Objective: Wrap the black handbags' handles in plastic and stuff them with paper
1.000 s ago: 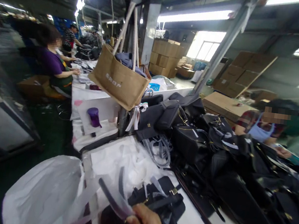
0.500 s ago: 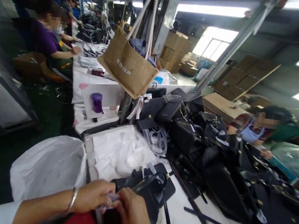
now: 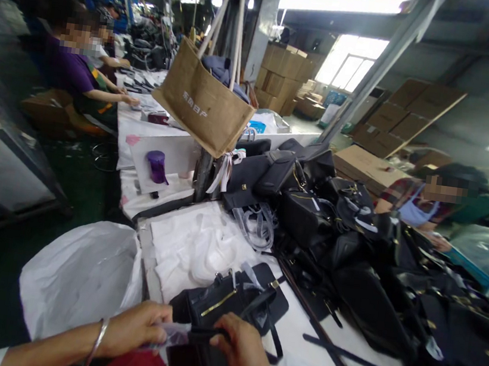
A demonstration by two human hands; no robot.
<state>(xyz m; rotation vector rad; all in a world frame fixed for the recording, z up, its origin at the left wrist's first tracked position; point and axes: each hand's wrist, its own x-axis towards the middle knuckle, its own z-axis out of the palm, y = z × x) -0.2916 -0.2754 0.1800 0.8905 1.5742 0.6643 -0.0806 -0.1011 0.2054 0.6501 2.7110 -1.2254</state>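
Note:
Low in the view, my left hand (image 3: 137, 330) pinches a strip of clear plastic wrap (image 3: 178, 334). The wrap reaches the end of a black handle (image 3: 203, 334), which my right hand (image 3: 244, 351) grips with its fingers closed. Below and behind both hands lies a black handbag (image 3: 222, 301) with a gold zip; its lower part is partly hidden by my right hand. Another strap (image 3: 274, 340) of the bag loops out to the right over the white table.
A large white sack (image 3: 78, 281) stands left of the table. White sheets (image 3: 191, 242) and a coil of clear plastic strips (image 3: 259, 227) lie behind the bag. Black bags (image 3: 357, 282) are heaped at right. A tan tote (image 3: 204, 99) hangs overhead. Co-workers sit left and right.
My hands have moved apart, the left one leftward and the right one rightward. The plastic wrap and black handle now stretch between them, and the bag's gold zip shows more fully.

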